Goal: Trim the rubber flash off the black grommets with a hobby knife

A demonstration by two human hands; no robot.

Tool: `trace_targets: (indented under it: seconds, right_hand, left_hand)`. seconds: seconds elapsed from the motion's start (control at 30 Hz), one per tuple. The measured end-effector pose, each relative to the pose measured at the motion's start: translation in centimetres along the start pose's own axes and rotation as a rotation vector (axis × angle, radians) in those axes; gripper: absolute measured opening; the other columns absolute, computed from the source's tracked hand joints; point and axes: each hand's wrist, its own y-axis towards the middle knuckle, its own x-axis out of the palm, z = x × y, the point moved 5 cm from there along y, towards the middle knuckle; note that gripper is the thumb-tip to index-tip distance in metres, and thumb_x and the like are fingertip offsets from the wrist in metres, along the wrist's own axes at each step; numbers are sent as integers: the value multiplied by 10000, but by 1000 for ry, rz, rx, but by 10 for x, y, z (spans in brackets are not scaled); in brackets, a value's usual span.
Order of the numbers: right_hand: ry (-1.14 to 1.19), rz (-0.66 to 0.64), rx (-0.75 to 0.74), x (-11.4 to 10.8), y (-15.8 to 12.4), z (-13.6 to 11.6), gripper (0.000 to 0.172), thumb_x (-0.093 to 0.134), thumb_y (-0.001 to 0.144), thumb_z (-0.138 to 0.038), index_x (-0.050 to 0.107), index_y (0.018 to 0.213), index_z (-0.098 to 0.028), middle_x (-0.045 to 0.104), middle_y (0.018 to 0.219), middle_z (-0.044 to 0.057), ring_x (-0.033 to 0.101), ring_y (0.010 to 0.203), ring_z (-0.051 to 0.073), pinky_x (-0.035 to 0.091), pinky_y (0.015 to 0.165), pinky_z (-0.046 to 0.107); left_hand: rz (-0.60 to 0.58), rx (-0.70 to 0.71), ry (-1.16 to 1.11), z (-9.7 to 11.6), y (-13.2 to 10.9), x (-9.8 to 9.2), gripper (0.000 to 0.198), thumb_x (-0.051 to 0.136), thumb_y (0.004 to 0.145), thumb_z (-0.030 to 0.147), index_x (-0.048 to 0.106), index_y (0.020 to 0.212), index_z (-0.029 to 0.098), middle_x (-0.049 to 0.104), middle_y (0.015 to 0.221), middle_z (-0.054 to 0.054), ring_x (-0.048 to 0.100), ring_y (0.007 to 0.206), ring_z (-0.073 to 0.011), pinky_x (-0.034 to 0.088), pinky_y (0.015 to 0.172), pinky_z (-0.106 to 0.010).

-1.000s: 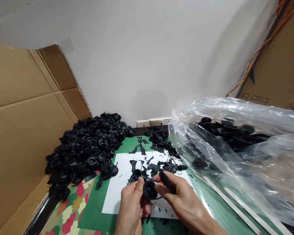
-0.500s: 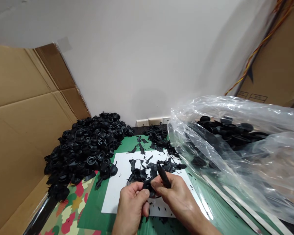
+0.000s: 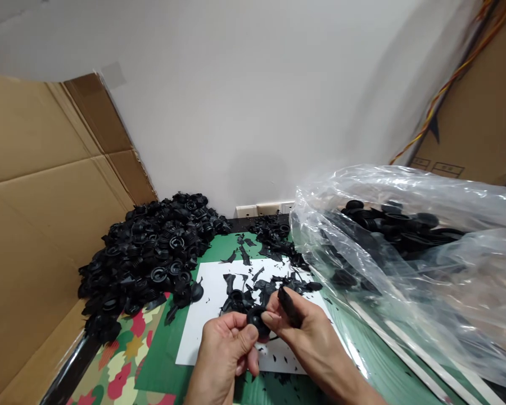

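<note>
My left hand (image 3: 225, 351) pinches a small round black rubber part (image 3: 256, 319) between thumb and fingers, just above a white sheet (image 3: 202, 326). My right hand (image 3: 307, 337) meets it from the right, its thumb and forefinger pressed on the same part. A slim black tool (image 3: 287, 304) lies gripped across the right hand's fingers, pointing up and away. Black rubber offcuts (image 3: 274, 287) are strewn over the sheet behind the hands.
A big heap of black ribbed rubber parts (image 3: 152, 253) fills the back left, against cardboard (image 3: 37, 214). A clear plastic bag (image 3: 409, 270) holding more black parts lies at the right. The sheet rests on a green mat (image 3: 164, 360); a floral cloth (image 3: 118, 371) shows at lower left.
The part has turned in my fingers: its open round face showed a second ago, now both hands are closed tighter around it. The hands stayed in about the same place.
</note>
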Motion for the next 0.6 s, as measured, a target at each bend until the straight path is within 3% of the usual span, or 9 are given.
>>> trace_targets:
  seconds: [0.13,0.27,0.33,0.43,0.6]
  right_hand:
    - [-234,38,-300,-3,-5,-12,113,522,790,-177,532,681,-203,537,669,2,516,605,149,396,550,250]
    - [-291,-4,-412,-2,-12,-18,126,474,820,-136,563,749,-192,557,718,32,544,652,160,416,572,251]
    - [-305,-55,-387,0,-14,-19,153,459,809,-118,583,756,-190,560,707,30,548,637,158,410,559,248]
    - [-321,-114,-235,3,-10,-16,183,455,764,-96,588,684,-192,561,667,15,536,609,155,393,540,245]
    - [-288,-67,8,1,-1,-9,243,506,741,-253,475,507,-196,486,542,-24,441,513,131,322,459,232]
  left_hand:
    - [-2,-16,-50,-2,1,-1,362,797,545,390,602,663,109,511,393,35,409,304,-39,131,346,-169]
    - [16,-6,-67,-2,1,-2,367,792,554,405,589,641,111,510,366,29,363,305,-26,121,354,-167]
    - [28,-2,-66,-2,1,-2,365,795,549,402,591,632,111,509,373,28,365,316,-30,122,359,-168]
    - [52,-2,-67,-2,1,-2,354,800,538,396,603,616,112,480,382,46,352,340,-30,152,371,-165]
    - [112,-5,-74,-6,1,-3,312,804,526,365,626,591,117,452,434,59,351,377,-34,229,394,-163]
